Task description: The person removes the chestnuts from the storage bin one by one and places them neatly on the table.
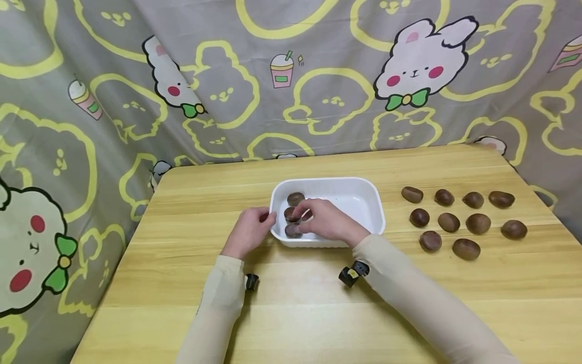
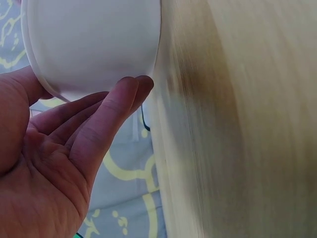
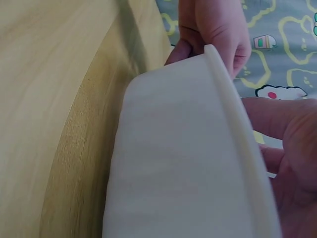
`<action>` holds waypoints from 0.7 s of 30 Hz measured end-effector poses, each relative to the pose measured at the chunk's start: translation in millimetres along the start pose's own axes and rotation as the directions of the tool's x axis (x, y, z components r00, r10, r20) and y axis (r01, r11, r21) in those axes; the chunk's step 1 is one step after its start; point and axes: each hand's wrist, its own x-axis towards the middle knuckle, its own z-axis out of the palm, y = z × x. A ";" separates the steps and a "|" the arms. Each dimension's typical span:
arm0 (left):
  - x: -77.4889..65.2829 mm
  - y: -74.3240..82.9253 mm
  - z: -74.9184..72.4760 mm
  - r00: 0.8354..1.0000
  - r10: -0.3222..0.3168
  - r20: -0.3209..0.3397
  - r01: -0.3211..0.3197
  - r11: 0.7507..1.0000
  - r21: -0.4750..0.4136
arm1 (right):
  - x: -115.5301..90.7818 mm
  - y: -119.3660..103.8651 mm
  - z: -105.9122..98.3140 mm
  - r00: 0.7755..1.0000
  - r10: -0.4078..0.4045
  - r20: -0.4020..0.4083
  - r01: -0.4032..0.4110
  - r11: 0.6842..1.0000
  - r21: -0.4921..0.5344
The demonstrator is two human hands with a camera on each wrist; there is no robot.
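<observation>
A white rectangular tub (image 1: 359, 194) sits on the wooden table. My left hand (image 1: 250, 230) holds its left end; in the left wrist view the thumb is at the rim and the fingers lie against the outer wall (image 2: 94, 44). Three brown chestnuts line the tub's left side: a far one (image 1: 296, 198), a middle one (image 1: 290, 214) and a near one (image 1: 292, 231). Reaching over the near wall, my right hand (image 1: 328, 221) has thumb and forefinger curled at the middle and near chestnuts, partly covering them. In the right wrist view the tub wall (image 3: 168, 139) hides those fingertips.
Right of the tub, several more chestnuts (image 1: 449, 222) lie spread in loose rows on the table (image 1: 291, 313). A patterned grey curtain (image 1: 327, 55) hangs behind the table's far edge. Each wrist wears a small black camera, such as the right one (image 1: 352, 274).
</observation>
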 end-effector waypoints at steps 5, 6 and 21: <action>0.1 0.6 0.1 1.000 0.002 0.003 -0.002 1.000 0.008 | 7.1 -0.6 3.3 1.000 0.021 0.012 -0.021 0.999 -0.032; 0.0 0.6 0.1 1.000 0.003 0.002 -0.003 1.000 0.010 | 8.4 -0.5 4.1 1.000 0.019 0.014 -0.018 0.999 -0.045; 0.0 0.4 -0.4 1.000 0.013 0.004 -0.013 1.000 0.009 | 19.8 4.8 15.9 0.996 0.019 0.088 -0.008 0.993 -0.120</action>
